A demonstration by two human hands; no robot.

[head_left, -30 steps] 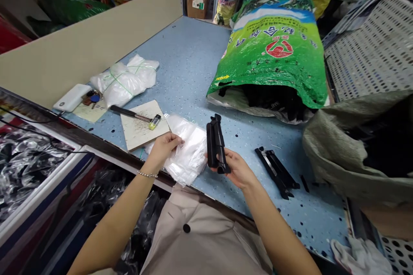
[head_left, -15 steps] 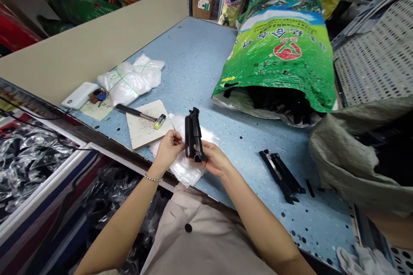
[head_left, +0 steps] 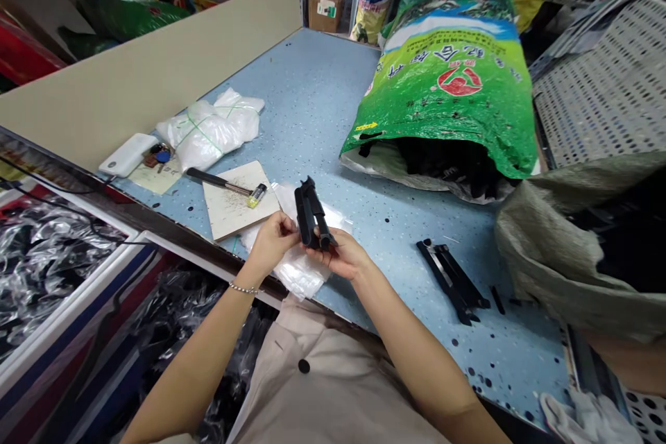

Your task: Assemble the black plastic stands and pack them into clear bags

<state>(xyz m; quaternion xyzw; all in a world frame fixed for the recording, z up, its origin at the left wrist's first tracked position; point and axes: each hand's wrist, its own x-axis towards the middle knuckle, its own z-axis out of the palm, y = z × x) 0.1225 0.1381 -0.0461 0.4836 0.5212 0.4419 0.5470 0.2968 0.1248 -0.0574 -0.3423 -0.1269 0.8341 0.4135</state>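
Note:
My right hand (head_left: 340, 254) grips the lower end of a black folding plastic part (head_left: 311, 211) that has two long arms side by side. It is held up above a stack of clear plastic bags (head_left: 302, 276). My left hand (head_left: 275, 239) is just left of the part, with thumb and fingers pinched together; whatever they hold is hidden or too small to name. A similar black part (head_left: 451, 281) lies on the table to the right, beside a small black strip (head_left: 497, 300).
A small hammer (head_left: 223, 182) rests on a white board (head_left: 242, 211). Behind lie a bundle of plastic bags (head_left: 208, 125), keys (head_left: 160, 154) and a white power bank-like box (head_left: 127, 155). A green sack (head_left: 447, 111) and a grey sack (head_left: 546, 250) hold black parts.
The black part has tilted, its far end tipping left, and my right fingers have shifted further under its lower end. My left hand stays pinched in nearly the same place.

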